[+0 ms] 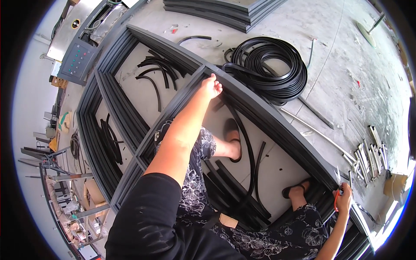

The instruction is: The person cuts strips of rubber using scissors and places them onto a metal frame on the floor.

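Note:
A dark grey metal frame (255, 95), stacked on others like it, lies around my legs. My left hand (211, 87) is closed at the inner corner where a crossbar (173, 104) meets the frame's far side. What its fingers pinch, if anything, is hidden. Off to the right, my right hand (344, 197) grips scissors with red handles (336, 200), blades pointing up, beside the frame's far rail. Just past my left hand, a big coil of black rubber strip (268, 71) rests on the floor, one length of it reaching toward the frame.
Cut black strips (158, 71) lie inside the frame openings. Light metal bars (368, 158) are scattered at the right. More dark frames (225, 13) are stacked at the back. A machine with a control panel (78, 60) stands at upper left, and a shelf rack (86, 195) at lower left.

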Available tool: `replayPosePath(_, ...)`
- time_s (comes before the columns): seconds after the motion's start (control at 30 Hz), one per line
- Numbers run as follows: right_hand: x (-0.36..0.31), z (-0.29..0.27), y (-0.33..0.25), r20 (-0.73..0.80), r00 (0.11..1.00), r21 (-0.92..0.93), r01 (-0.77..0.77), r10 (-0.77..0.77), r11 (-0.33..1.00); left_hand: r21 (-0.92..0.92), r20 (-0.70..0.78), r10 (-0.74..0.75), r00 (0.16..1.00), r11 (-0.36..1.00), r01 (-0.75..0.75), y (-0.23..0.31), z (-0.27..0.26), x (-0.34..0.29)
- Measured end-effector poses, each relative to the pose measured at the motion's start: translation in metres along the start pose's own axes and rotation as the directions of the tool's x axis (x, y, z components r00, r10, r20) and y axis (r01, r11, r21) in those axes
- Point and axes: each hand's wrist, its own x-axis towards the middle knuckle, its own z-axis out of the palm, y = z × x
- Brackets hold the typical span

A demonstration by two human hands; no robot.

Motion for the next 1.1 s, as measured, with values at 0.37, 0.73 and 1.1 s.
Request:
replayPosePath(0.37, -0.013, -0.004, 0.032, 0.043, 0.991, -0.067, -0.122, 0.125, 0.990, -0.022, 0.311, -0.178, 0.934, 0.981, 0.195, 0.007, -0.014, 0.020)
replayPosePath(0.73, -0.005, -0.005, 0.097, -0.124, 0.970, -0.055, -0.218, 0.210, 0.975, 0.225, -0.042, 0.017, 0.999, 0.974, -0.007, 0.041, -0.026, 0.032)
replayPosePath(1.1, -0.019, -0.016, 0.107, -0.218, 0.953, -0.147, -0.243, 0.209, 0.959, 0.265, -0.068, 0.006, 0.998, 0.964, 0.012, 0.036, -0.017, 0.032)
